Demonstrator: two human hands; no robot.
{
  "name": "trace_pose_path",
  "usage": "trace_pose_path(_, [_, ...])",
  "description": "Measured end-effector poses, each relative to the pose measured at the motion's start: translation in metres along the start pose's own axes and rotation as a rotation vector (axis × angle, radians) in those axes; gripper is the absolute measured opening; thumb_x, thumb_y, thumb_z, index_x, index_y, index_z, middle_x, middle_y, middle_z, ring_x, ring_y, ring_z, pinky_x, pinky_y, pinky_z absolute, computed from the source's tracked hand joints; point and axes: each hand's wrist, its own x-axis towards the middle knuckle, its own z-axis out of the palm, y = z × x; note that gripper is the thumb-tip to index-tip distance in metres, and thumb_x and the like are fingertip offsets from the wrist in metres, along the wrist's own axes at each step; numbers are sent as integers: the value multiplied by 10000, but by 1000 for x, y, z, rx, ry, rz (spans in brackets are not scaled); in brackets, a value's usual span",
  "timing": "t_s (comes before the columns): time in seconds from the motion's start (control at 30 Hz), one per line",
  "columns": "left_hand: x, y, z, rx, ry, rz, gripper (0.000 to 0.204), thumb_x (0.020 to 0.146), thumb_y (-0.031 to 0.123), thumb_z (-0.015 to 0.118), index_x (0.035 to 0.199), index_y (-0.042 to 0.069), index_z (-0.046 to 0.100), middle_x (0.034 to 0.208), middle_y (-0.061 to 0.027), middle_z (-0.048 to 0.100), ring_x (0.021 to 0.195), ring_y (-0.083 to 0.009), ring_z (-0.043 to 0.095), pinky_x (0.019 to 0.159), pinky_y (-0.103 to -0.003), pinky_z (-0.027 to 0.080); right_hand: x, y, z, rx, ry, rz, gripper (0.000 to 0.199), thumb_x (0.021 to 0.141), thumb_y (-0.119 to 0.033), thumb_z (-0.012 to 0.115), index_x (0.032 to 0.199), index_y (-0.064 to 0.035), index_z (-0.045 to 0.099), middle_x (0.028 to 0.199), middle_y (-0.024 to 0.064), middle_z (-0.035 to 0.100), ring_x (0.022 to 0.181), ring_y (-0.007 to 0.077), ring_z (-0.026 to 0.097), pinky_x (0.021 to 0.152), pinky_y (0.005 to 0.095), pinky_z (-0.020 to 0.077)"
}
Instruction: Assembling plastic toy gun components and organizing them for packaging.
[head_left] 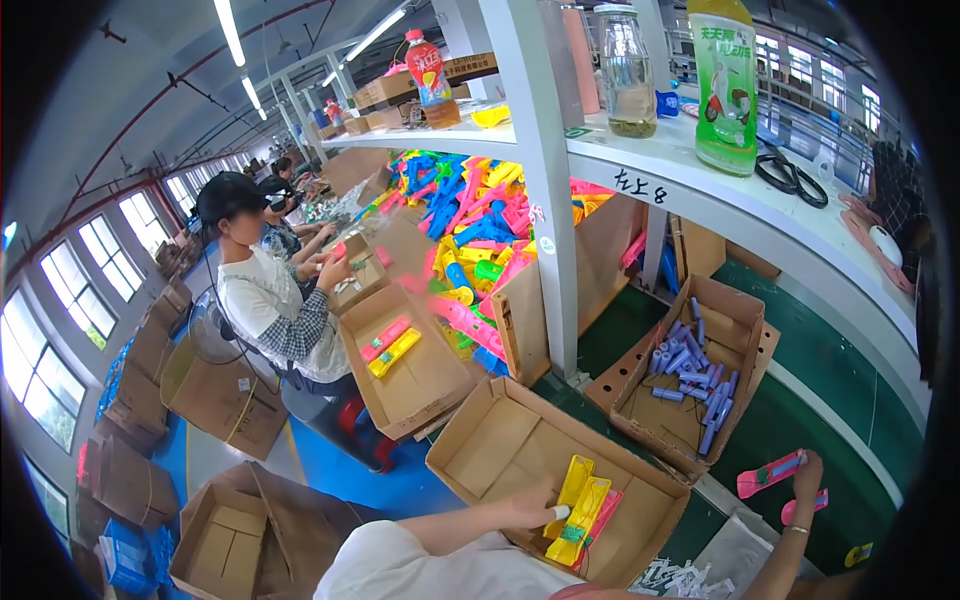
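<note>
Over my remote feed I see casings inside the near carton; cylinders inside a second carton behind, rightward; a parts heap left of that; bottles on the shelf.

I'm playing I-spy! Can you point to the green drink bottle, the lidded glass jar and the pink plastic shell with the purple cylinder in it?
Green drink bottle (724, 92): head view, middle of its label.
Lidded glass jar (628, 76): head view, its clear side.
Pink plastic shell (752, 483): head view, left part of its body.

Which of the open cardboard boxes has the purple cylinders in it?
The rightmost open cardboard box, where purple cylinders lie loose; the box under your left hand and the box beside the nearest co-worker hold pink and yellow plastic casings instead.
</note>
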Motion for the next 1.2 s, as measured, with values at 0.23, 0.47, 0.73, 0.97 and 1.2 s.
trace_pose_path(0.23, [-15, 30, -9, -183, 8, 124, 557, 847, 178, 586, 1304, -20, 339, 1167, -164, 544, 1085, -253, 529, 916, -340, 430, 3, 3, 48, -224, 55, 38, 311, 860, -86, 517, 1146, 31, 550, 1186, 304, 493, 1138, 447, 448, 974, 451, 363])
trace_pose_path(0.47, [-18, 25, -35, -561, 241, -73, 472, 805, 84, 524, 1242, 51, 347, 1094, -132, 544, 1071, -247, 542, 896, -370, 450, -60, -211, -14, 314, -36, -274, 285, 845, -19, 533, 1128, 19, 539, 1166, 172, 524, 1050, 254, 538, 861, 328, 447])
trace_pose_path(0.73, [6, 50, 8, -624, 102, 448, 589, 810, 86, 514, 1306, 70, 197, 1138, -123, 443, 1055, -236, 512, 864, -346, 459, -134, -358, -1, 686, -652, -204, 257, 786, -188, 660, 966, -26, 577, 756, 85, 596, 661, 194, 594, 596, 285, 466])
trace_pose_path(0.97, [-14, 83, -1, -333, 204, 557, 649, 761, -14, 457, 1331, 6, 148, 1190, -181, 396, 1181, -288, 419, 1003, -361, 324, -131, -377, 2, 275, -284, -381, 205, 755, -192, 632, 869, -40, 554, 738, 141, 600, 687, 330, 597, 603, 414, 468])
trace_pose_path(1.2, [9, 91, -20, -799, 103, 405, 636, 770, 16, 469, 1321, 44, 153, 1213, -159, 418, 1166, -277, 456, 977, -354, 377, -132, -385, -5, 467, -472, -244, 172, 758, -180, 608, 844, -40, 556, 752, 162, 596, 714, 340, 589, 609, 438, 458])
